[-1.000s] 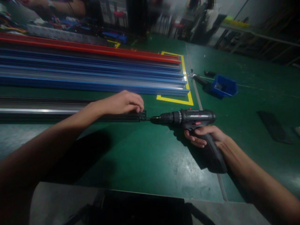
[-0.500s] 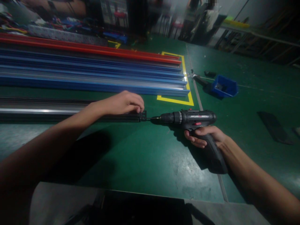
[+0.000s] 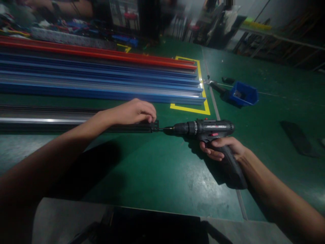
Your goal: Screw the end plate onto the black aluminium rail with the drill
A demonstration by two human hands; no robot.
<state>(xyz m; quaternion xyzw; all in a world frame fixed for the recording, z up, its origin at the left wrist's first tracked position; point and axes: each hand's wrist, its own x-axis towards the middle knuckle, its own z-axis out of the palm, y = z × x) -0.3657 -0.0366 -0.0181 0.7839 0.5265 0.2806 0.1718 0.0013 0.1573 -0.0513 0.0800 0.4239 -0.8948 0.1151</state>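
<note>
My right hand (image 3: 223, 147) is wrapped round the grip of a black cordless drill (image 3: 215, 127), which points left. The drill's bit (image 3: 162, 128) reaches a small black end piece (image 3: 155, 125) at the right end of a long black metal profile (image 3: 50, 120). My left hand (image 3: 139, 111) rests over that end of the profile, its fingers curled down against the end piece. Its fingertips partly hide the piece, and whether they pinch it or press on it is hard to see.
Blue profiles (image 3: 127, 81) and a red profile (image 3: 101, 52) lie behind, their ends inside yellow tape (image 3: 190, 110). A blue bin (image 3: 243, 95) and a dark flat piece (image 3: 297, 137) lie to the right. A person's arm (image 3: 73, 8) shows at the upper left, beyond cluttered parts.
</note>
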